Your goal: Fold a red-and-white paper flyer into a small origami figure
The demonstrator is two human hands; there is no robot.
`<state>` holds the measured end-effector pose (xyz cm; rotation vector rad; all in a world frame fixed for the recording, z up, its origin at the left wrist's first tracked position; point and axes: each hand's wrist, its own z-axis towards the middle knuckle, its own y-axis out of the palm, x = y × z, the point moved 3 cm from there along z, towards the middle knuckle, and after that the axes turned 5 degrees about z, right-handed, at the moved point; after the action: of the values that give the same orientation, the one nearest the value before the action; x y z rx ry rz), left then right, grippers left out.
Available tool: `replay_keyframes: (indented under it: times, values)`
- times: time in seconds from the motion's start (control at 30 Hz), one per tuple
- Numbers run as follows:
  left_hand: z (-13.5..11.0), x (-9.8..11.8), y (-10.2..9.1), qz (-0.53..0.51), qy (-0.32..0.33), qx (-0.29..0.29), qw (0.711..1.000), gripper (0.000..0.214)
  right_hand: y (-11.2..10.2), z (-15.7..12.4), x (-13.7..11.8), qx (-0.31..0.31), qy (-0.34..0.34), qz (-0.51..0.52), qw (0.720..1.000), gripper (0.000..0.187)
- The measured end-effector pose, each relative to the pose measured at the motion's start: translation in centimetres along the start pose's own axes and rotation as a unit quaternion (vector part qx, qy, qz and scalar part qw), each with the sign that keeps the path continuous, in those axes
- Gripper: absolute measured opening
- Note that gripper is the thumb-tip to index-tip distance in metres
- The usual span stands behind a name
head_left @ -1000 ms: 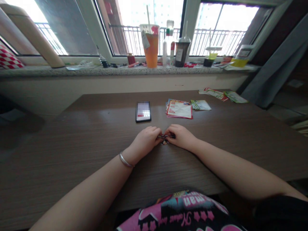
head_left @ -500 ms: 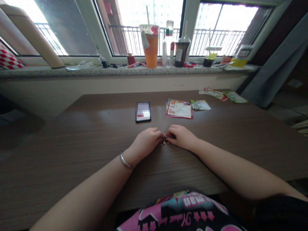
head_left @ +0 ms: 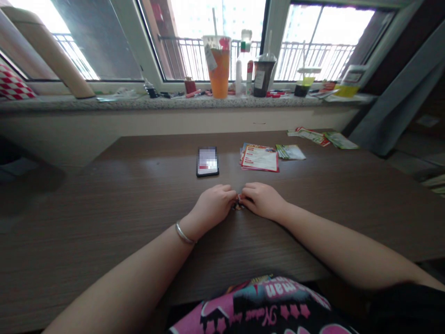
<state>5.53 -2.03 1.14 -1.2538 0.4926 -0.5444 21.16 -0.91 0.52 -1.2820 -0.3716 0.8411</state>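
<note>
My left hand point(head_left: 213, 205) and my right hand point(head_left: 262, 200) rest knuckles-up on the dark wooden table point(head_left: 104, 208), fingertips meeting at the middle. Both are curled shut and pinch a small folded piece of paper point(head_left: 238, 202) with red and dark print between them. Most of it is hidden by the fingers. A silver bangle point(head_left: 183, 235) circles my left wrist.
A phone point(head_left: 207, 161) lies face up just beyond my hands. To its right sit a stack of red-and-white leaflets point(head_left: 259, 157) and more leaflets point(head_left: 290, 151), others at the far right point(head_left: 321, 137). Cups and bottles, among them an orange cup point(head_left: 219, 67), line the windowsill.
My two hands have drawn closer together, so less of the small paper shows between the fingertips. The arms stay where they were.
</note>
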Motion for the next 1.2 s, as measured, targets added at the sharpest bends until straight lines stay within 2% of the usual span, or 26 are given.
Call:
replay_keyframes:
  times: [0.13, 0.3, 0.5, 0.67, 0.77, 0.87, 1.07, 1.2]
  values:
    - [0.0, -0.4, -0.1, -0.022, -0.019, -0.007, 1.000, 0.019, 0.1, 0.1, 0.4, 0.003, 0.006, 0.001, 1.000, 0.019]
    - [-0.4, -0.8, 0.0, -0.058, 0.004, -0.027, 0.998, 0.016, 0.2, 0.1, 0.9, -0.005, 0.022, 0.033, 0.999, 0.015]
    - [-0.5, -0.8, -0.2, -0.070, -0.011, -0.015, 0.997, 0.019, 0.5, 0.0, 1.8, 0.001, 0.065, 0.128, 0.990, 0.012]
    - [-0.5, -0.8, -0.2, -0.051, -0.054, -0.026, 0.997, 0.012, 0.6, 0.0, 2.2, -0.003, 0.057, 0.194, 0.979, 0.009]
    - [-0.5, -0.8, -0.1, -0.059, -0.052, -0.018, 0.997, 0.012, 0.5, 0.1, 2.1, 0.010, 0.048, 0.217, 0.975, 0.007]
    - [-0.5, -0.9, 0.1, -0.069, -0.046, -0.013, 0.996, 0.012, 0.4, 0.1, 2.1, 0.026, 0.048, 0.209, 0.976, 0.011]
    - [-0.3, -1.0, -0.1, -0.089, -0.035, 0.017, 0.995, 0.013, 0.5, 0.1, 2.4, 0.048, 0.083, 0.173, 0.980, 0.006]
    - [-0.3, -1.0, -0.1, -0.091, -0.030, 0.024, 0.995, 0.011, 0.4, 0.1, 2.5, 0.059, 0.069, 0.163, 0.982, 0.005]
